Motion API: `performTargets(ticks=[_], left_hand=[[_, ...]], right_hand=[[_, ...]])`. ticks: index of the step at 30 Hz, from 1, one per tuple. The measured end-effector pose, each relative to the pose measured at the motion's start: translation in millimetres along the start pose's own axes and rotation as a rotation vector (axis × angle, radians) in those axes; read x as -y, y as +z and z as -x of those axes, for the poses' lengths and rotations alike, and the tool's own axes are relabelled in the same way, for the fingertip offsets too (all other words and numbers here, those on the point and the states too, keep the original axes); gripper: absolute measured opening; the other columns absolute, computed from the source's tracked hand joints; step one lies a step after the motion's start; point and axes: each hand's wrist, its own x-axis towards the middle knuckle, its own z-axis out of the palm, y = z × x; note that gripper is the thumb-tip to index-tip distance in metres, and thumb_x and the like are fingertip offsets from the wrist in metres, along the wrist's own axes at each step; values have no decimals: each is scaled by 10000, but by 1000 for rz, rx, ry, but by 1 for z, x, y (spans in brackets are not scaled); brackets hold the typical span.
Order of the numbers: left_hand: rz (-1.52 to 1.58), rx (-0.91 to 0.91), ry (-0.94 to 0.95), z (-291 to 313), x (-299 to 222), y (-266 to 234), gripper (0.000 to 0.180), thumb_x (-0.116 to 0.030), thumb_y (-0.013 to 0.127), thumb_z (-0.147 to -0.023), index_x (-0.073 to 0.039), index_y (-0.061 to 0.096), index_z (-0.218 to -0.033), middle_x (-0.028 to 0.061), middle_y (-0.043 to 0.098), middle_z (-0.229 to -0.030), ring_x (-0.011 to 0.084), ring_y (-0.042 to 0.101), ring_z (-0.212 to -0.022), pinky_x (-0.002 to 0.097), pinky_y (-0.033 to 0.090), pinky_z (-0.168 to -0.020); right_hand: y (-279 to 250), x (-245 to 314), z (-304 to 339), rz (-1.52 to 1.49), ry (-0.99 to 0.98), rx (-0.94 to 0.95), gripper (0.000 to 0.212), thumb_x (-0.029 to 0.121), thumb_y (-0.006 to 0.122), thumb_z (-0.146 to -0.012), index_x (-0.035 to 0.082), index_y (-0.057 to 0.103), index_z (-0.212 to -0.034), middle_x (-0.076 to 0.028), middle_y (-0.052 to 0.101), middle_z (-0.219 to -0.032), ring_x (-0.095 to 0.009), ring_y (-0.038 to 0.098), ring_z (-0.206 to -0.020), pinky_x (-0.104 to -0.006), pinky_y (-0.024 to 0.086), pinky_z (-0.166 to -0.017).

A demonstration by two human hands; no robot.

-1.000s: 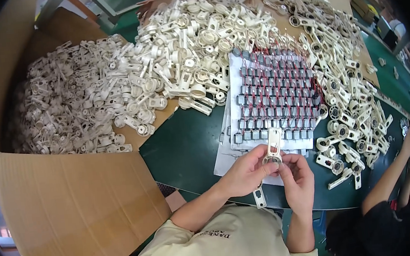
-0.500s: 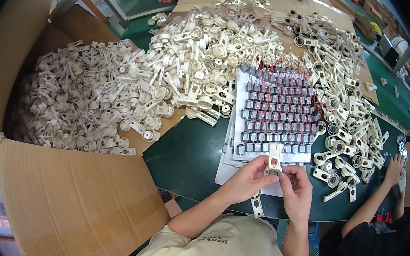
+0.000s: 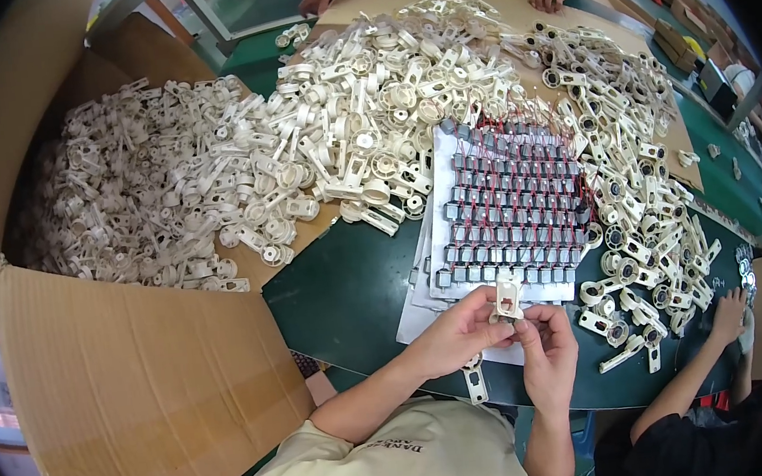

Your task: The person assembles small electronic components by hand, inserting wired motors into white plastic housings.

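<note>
A dark green table (image 3: 341,297) carries a white tray of small motors (image 3: 511,212). Left of the tray lies flattened cardboard (image 3: 138,381) heaped with cream plastic parts (image 3: 211,190); more plastic brackets (image 3: 645,213) lie right of it.

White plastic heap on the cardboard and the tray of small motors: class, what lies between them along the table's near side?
Head view: bare dark green table separates the white plastic heap from the tray of small motors.

Lighting: bright, even, diffuse from overhead; shadows faint and soft. Glare: mild sheen on the green bench (image 3: 348,278). Focus: sharp at centre, softer toward the rim. Distortion: strong fisheye bending of straight edges; black vignette fills the corners.
</note>
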Motion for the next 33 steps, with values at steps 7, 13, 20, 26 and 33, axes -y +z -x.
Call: performTargets(ticks=[7,13,20,26,33], left_hand=[[-87,-69,60,0,3,-6,298,-112,519,-991,-14,454,-1265,49,590,-1078,127,605,-891,278,521,-786],[-208,-132,116,-6,5,-3,249,-66,533,-974,-12,486,-1213,55,614,-996,103,604,-821,248,515,-736],[-274,-147,72,5,1,12,411,6,494,-968,2,394,-1366,134,612,-1187,195,628,-1046,331,540,-899],[-441,-197,188,6,10,20,385,59,530,-929,23,472,-1308,137,637,-1159,156,626,-1043,291,519,-912],[-623,-270,226,3,17,20,373,37,574,-913,-11,517,-1279,112,681,-1078,133,650,-984,268,530,-849]], right_hand=[[5,0,-6,104,-71,5,109,20,661,-849,-9,580,-917,-46,551,-811,-91,494,-643,-239,423,-594],[8,-3,-7,62,-49,-7,148,76,674,-871,-12,578,-941,-38,560,-806,-72,514,-644,-234,424,-586],[2,-8,-9,-87,66,2,141,84,626,-900,-8,571,-992,-26,594,-889,-66,543,-739,-223,450,-640],[-2,3,-13,-417,290,161,201,61,595,-894,-6,518,-1067,-51,589,-979,-106,576,-847,-256,488,-727],[1,0,-12,-353,229,111,200,52,572,-899,-2,498,-1076,-52,580,-974,-106,566,-881,-262,478,-773]])
